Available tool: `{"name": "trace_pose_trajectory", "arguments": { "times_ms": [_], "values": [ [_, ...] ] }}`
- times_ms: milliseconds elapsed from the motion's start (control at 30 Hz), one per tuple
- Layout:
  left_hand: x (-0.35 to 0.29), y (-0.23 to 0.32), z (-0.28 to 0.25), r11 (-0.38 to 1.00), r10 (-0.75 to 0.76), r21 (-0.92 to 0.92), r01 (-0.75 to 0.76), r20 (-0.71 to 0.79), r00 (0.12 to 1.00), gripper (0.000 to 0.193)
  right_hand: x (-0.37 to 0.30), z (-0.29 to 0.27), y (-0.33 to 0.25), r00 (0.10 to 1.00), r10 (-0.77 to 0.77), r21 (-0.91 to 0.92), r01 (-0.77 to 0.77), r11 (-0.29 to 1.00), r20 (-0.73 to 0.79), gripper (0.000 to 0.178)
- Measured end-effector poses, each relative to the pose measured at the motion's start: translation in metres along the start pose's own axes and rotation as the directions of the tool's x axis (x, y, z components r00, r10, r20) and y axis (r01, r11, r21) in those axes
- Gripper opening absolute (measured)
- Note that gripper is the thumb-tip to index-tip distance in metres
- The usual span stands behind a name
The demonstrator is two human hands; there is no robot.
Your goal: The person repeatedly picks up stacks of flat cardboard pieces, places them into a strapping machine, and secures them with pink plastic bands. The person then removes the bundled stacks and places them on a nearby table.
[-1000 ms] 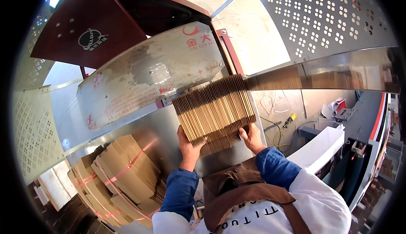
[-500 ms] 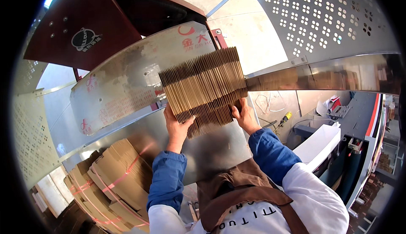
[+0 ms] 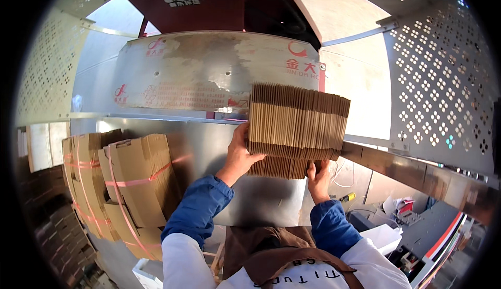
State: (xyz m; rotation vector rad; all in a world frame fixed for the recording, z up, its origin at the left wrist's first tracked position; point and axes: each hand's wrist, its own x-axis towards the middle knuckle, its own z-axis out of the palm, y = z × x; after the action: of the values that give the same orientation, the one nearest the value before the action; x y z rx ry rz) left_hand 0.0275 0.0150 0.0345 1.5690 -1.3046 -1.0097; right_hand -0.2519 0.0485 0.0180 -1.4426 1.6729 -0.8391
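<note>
Both of my hands grip a thick block of flat, folded brown cardboard pieces, standing on edge and pressed tightly side by side. My left hand is closed round the block's lower left corner, thumb along the near side. At the lower right, my right hand holds the near edge; some of its fingers are hidden behind the cardboard. Beneath the block lies a shiny metal table. Just beyond it is a worn metal panel with red print, whose right end the block partly covers.
Cardboard bundles tied with pink strapping stand at the left. A dark red machine housing rises at the far side. Perforated guards flank the area, and a metal rail runs off rightward. A yellow-handled tool lies at the right.
My view has turned, so the machine and bundles appear more level. The cardboard block now sits further right in view and looks straighter. Both hands keep their hold on it.
</note>
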Motion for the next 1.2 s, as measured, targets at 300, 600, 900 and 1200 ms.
{"name": "trace_pose_trajectory", "arguments": {
  "times_ms": [300, 600, 900, 1200],
  "values": [
    [0.004, -0.009, 0.004, 0.996, 0.041, 0.075, -0.045, 0.047, 0.998, 0.093, 0.001, -0.004, -0.009, 0.999, -0.025, -0.055, 0.028, 0.998, 0.042, 0.04],
    [0.01, -0.012, 0.005, 0.998, 0.019, 0.052, -0.023, 0.066, 0.998, 0.093, 0.002, -0.003, -0.014, 1.0, -0.011, -0.128, 0.014, 0.992, 0.023, 0.048],
    [0.012, -0.007, 0.004, 0.987, 0.091, 0.13, -0.099, 0.066, 0.994, 0.094, 0.002, 0.0, -0.02, 1.0, -0.008, -0.151, 0.009, 0.988, 0.011, 0.041],
    [0.01, -0.023, 0.01, 0.992, 0.057, 0.108, -0.063, 0.059, 0.997, 0.1, 0.003, 0.0, -0.009, 0.992, -0.123, -0.221, 0.118, 0.968, -0.01, 0.041]
  ]
}}
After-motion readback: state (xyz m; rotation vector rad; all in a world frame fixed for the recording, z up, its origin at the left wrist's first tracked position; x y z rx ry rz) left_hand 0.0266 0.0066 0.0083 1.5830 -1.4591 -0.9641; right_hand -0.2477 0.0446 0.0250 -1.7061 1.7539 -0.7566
